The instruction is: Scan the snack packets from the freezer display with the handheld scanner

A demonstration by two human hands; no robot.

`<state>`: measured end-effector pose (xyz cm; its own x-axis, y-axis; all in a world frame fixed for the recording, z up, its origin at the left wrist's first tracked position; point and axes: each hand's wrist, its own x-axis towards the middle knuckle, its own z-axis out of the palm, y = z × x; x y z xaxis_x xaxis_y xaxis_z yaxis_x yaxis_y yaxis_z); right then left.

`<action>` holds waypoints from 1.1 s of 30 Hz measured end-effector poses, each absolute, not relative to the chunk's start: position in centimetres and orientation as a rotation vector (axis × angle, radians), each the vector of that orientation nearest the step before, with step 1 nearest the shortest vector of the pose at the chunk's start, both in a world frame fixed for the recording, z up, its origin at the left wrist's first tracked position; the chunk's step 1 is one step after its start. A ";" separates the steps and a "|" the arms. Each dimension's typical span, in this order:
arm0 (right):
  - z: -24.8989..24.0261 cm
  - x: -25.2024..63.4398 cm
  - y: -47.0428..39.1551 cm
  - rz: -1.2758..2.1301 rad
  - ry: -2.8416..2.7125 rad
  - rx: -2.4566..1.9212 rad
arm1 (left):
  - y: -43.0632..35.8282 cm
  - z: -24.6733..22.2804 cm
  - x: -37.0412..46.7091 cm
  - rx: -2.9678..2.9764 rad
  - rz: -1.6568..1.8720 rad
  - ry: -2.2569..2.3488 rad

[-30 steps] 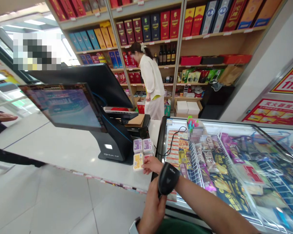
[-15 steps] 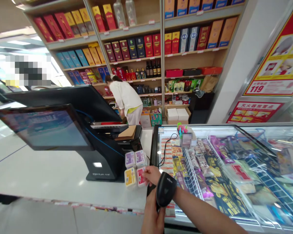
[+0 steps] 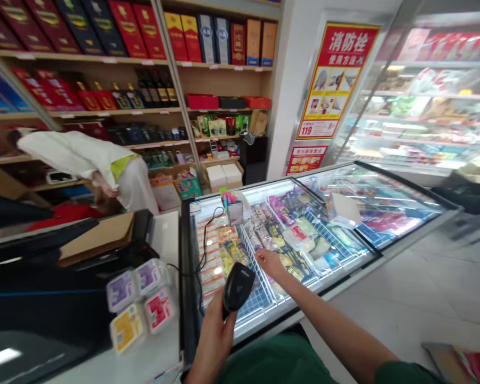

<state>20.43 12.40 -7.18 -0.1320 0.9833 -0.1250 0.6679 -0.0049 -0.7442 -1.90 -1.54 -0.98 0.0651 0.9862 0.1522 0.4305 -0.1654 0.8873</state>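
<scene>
A black handheld scanner (image 3: 239, 287) is gripped in my left hand (image 3: 215, 336), above the near left edge of the glass-topped freezer (image 3: 332, 288). My right hand (image 3: 269, 262) hovers over the freezer glass with its fingers curled together; what they hold, if anything, is too small to tell. Four lidded tubs stand in a block on the white counter (image 3: 166, 229) at the left: two purple-labelled ones (image 3: 122, 290), a yellow one (image 3: 128, 326) and a red one (image 3: 159, 310). Neither hand touches them.
A person in white (image 3: 84, 154) bends by the shelves at the left. An open cardboard piece (image 3: 98, 239) rests on black equipment. A black cable (image 3: 204, 245) runs across the freezer's left end. Packaged goods lie under the glass, beside a colourful toy (image 3: 227, 198).
The view has swung right and nearer the counter. My right hand has left the red tub and moved right, over the freezer. The scanner stays in my left hand.
</scene>
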 end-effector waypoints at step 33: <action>-12.4 36.5 13.6 0.032 -1.538 -2.221 | 0.5 -0.6 0.5 1.766 0.953 1.389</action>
<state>36.50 13.57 -12.45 0.3823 0.8966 0.2235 0.8864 -0.2875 -0.3629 0.51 0.46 -0.59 0.1597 0.9783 0.1319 0.4745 -0.1932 0.8588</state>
